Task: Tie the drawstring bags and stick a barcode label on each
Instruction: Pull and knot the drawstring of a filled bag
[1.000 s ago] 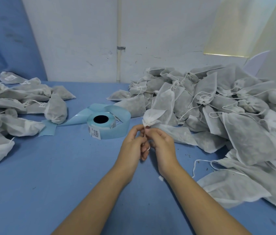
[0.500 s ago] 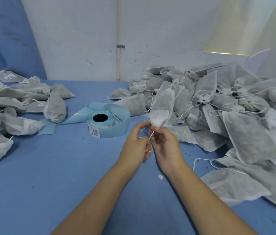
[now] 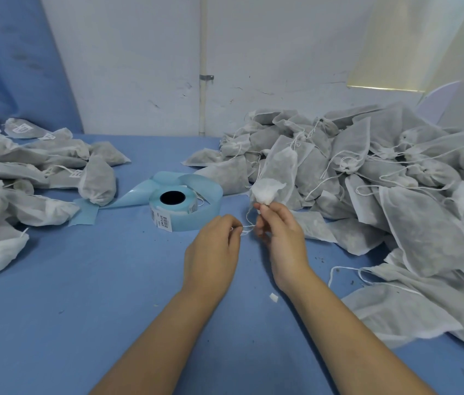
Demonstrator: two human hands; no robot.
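Where fingers (image 3: 263,208) pinch bag (image 3: 267,190), drawstring (image 3: 249,227) blurs.

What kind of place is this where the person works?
Probably a small packing or labelling workstation. A large heap of drawstring bags lies on the right, a pile of labelled bags on the left, and a roll of barcode labels sits between them on the blue cloth.

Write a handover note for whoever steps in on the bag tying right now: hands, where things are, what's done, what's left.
Left hand pinches the drawstring.
Right hand pinches the gathered neck of the current bag; knot looks unfinished, no label seen on it.
Label roll sits on the table, left of the hands.
Done: labelled bags, far left.
Left: the big pile on the right, no labels showing.
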